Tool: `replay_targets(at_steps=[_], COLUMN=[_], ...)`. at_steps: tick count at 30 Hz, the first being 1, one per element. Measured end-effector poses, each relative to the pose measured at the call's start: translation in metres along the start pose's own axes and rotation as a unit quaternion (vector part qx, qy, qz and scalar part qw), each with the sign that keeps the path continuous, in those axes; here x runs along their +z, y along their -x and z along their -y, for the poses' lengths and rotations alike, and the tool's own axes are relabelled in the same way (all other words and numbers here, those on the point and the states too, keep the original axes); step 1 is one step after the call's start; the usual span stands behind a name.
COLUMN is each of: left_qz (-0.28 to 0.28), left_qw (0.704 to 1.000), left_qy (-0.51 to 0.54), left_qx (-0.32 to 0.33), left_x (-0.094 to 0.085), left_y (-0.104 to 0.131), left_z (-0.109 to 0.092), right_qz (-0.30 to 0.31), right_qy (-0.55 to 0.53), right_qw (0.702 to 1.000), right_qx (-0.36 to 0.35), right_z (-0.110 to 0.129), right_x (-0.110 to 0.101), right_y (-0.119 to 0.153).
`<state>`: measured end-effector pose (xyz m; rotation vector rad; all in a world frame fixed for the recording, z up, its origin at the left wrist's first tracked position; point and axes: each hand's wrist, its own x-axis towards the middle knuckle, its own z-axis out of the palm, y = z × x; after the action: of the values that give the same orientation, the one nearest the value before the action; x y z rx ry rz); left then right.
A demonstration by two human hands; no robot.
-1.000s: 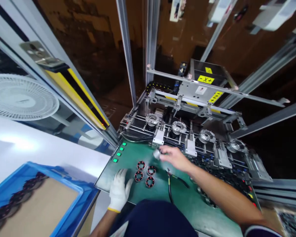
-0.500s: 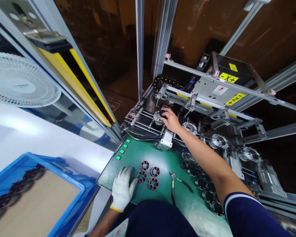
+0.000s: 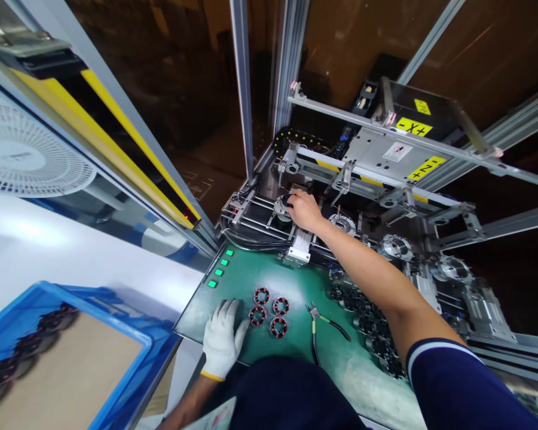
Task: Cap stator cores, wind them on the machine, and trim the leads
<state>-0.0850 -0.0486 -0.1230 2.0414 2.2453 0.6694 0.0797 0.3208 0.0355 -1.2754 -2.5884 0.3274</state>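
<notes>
My bare right hand (image 3: pixel 305 210) reaches over the machine, its fingers curled round a dark motor stator, mostly hidden, at the leftmost round metal fixture (image 3: pixel 281 208). Wearing a white glove, my left hand (image 3: pixel 223 337) lies on the green table top (image 3: pixel 296 352) with the thumb apart from the fingers. Several motor stators (image 3: pixel 278 327), ring-shaped with copper-coloured windings, sit just right of that glove. A pair of cutting pliers (image 3: pixel 314 316) lies with its handles spread beyond them.
More round fixtures (image 3: pixel 396 247) line the machine to the right. Dark ring parts (image 3: pixel 371 325) are heaped beneath my right forearm. At lower left a blue crate (image 3: pixel 147 340) holds stators and cardboard. A yellow-and-black sensor bar (image 3: pixel 130 137) and metal posts (image 3: pixel 242 89) frame the station.
The view has shifted a little. My right hand stays at the leftmost fixture, and the dark part under its fingers shows less. My left hand rests in the same place.
</notes>
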Motion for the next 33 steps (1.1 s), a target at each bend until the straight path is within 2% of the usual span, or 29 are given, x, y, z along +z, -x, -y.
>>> replay_targets(at_steps=[4,8,13,18,21,22,24,26,28,30,31,33], left_qz=[0.0,0.002,0.003,-0.004,-0.003,-0.001,0.005,0.009,0.012,0.02,0.024,0.028], left_qw=[1.0,1.0,1.0,1.0,1.0,1.0,1.0,1.0,1.0,1.0,1.0,1.0], left_qy=[0.001,0.0,0.001,-0.004,-0.008,-0.008,-0.006,-0.003,0.0,0.002,0.003,0.004], left_qx=[-0.001,-0.005,-0.009,-0.01,-0.011,-0.011,-0.01,-0.011,-0.01,-0.007,-0.005,-0.004], left_x=[0.0,0.001,0.001,0.001,0.0,0.0,-0.001,-0.002,-0.002,-0.003,-0.003,-0.003], left_y=[-0.001,0.0,0.0,-0.002,-0.003,-0.003,-0.004,-0.006,-0.007,-0.009,-0.01,-0.012], left_z=[-0.001,-0.001,0.0,-0.001,-0.002,-0.002,-0.002,-0.002,-0.002,-0.002,-0.002,-0.001], right_qz=[0.01,0.014,0.033,0.012,-0.025,-0.042,-0.073,-0.083,-0.086,-0.106,-0.124,-0.164], right_qy=[0.006,0.001,-0.014,-0.037,-0.062,-0.071,-0.089,-0.107,-0.122,-0.126,-0.121,-0.101], right_qw=[1.0,0.998,0.994,0.995,0.994,0.993,0.989,0.984,0.979,0.98,0.982,0.981], right_qx=[-0.017,-0.065,-0.1,-0.087,-0.083,-0.084,-0.095,-0.12,-0.137,-0.113,-0.08,0.013], right_z=[-0.002,-0.007,-0.014,-0.016,-0.001,0.009,0.035,0.064,0.083,0.08,0.069,0.031], right_x=[-0.006,-0.013,-0.001,0.001,-0.003,-0.001,0.009,0.027,0.046,0.058,0.06,0.057], right_y=[0.002,0.012,0.028,0.021,0.032,0.046,0.093,0.158,0.228,0.29,0.316,0.357])
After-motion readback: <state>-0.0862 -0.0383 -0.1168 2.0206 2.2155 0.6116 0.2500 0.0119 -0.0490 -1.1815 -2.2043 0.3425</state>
